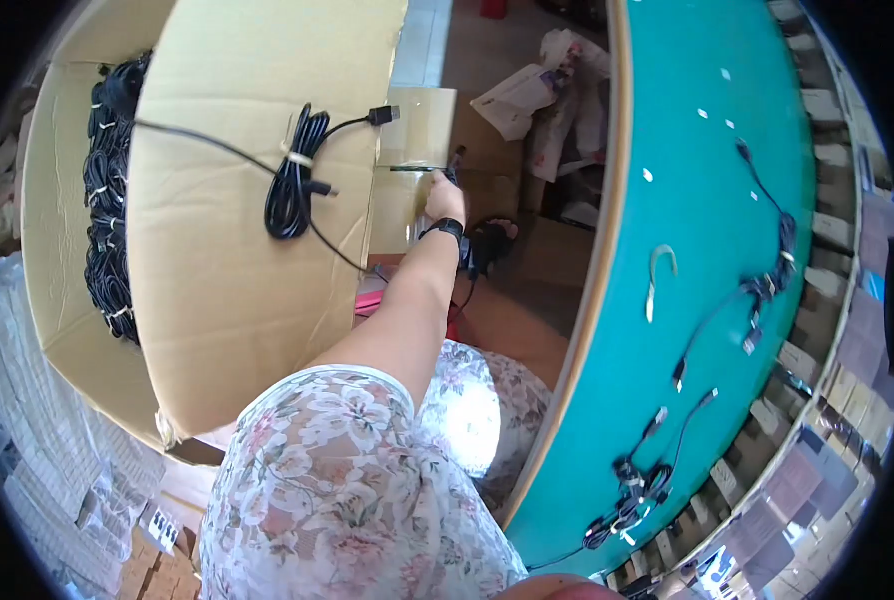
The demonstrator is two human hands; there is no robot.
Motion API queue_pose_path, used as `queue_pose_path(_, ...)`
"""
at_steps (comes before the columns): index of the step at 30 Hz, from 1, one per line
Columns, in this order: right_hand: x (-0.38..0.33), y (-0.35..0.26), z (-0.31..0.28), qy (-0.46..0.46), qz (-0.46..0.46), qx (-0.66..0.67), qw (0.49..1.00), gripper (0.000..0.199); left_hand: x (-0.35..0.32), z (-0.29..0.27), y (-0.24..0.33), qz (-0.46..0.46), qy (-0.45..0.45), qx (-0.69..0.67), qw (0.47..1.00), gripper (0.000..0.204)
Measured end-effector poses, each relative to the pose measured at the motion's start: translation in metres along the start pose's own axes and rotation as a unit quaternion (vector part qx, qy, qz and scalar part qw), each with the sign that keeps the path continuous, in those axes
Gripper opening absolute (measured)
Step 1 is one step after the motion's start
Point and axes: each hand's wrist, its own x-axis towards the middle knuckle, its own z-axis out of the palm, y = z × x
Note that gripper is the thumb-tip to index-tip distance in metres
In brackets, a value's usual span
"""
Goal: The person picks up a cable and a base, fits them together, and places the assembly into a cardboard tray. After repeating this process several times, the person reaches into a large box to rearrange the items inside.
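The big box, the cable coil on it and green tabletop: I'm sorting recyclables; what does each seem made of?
Big box: matte cardboard, by its creased faces. Cable coil: probably plastic or rubber, given its glossy black jacket. Green tabletop: smooth, perhaps rubber or laminate; even colour leaves that open.

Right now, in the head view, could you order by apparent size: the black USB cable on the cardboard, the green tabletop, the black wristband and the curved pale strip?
Largest to smallest:
1. Green tabletop
2. Black USB cable
3. Black wristband and curved pale strip: unsure; the strip is longer but thinner.
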Motion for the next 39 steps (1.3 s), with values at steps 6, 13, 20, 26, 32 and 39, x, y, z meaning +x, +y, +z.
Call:
queue_pose_path(6, 0.123, 0.138, 0.058, 0.143, -0.195, -0.038, 0.969, 0.032, -0.055, -0.047, 0.084, 0.041, 0.121, -0.418, 0.899, 0.021)
queue_pose_path(13, 0.099, 0.082, 0.090, 0.064, -0.195, 0.040, 0.978, 0.030, -0.174, -0.186, 0.096, 0.465, 0.346, -0.438, 0.686, 0.024)
queue_pose_path(20, -0.063, -0.027, 0.009, 0.168, -0.347, 0.308, 0.870, 0.031, -0.346, -0.248, 0.101, 0.637, -0.195, -0.442, 0.600, 0.026)
queue_pose_path(26, -0.214, -0.104, -0.011, -0.185, -0.511, 0.551, 0.633, 0.035, -0.455, -0.218, 0.072, 0.551, -0.659, -0.219, 0.462, 0.022)
queue_pose_path(32, -0.198, -0.081, -0.011, -0.171, -0.236, 0.774, 0.563, 0.029, -0.500, -0.181, 0.070, 0.368, -0.830, -0.085, 0.409, 0.020)
queue_pose_path(39, -0.163, -0.055, 0.005, -0.156, -0.267, 0.781, 0.542, 0.019, -0.496, -0.137, 0.093, 0.441, -0.796, -0.012, 0.414, 0.017)
